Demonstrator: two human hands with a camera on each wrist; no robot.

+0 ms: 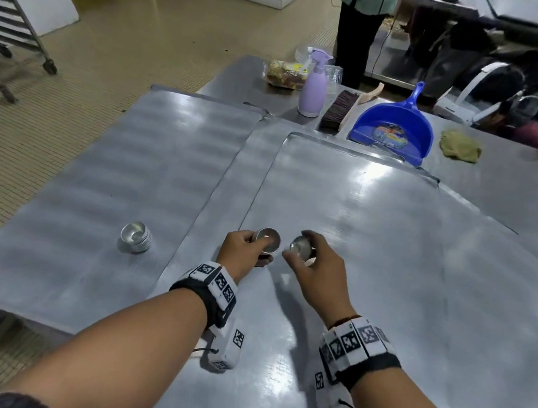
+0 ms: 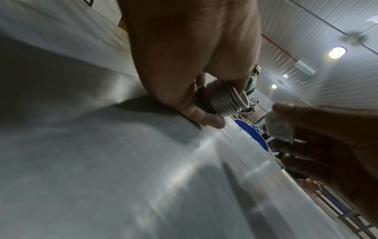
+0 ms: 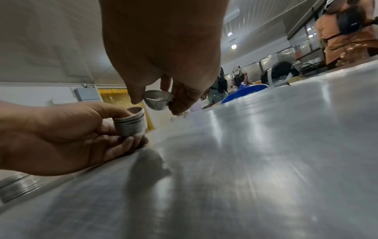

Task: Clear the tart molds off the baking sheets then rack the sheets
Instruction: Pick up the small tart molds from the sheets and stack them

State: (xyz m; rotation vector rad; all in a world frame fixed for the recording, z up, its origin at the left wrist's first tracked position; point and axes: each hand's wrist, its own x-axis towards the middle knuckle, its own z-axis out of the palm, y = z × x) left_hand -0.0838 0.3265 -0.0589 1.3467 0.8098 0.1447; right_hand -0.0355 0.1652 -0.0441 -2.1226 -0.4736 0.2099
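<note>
Left hand [image 1: 243,248] cups the nested mold stack [image 3: 131,124]; right hand [image 1: 316,265] pinches a single mold [image 3: 158,101] by its rim. Thin, light, likely slick metal; rim grip suits.

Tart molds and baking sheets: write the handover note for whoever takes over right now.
Left hand holds a nested stack of molds just above the right baking sheet.
Right hand pinches a single mold beside the stack, not yet nested.
A second stack sits on the left baking sheet.
Done: no loose molds visible on the sheets.
Left: nest the single mold, take both stacks off, then slide the sheets into the rack.
</note>
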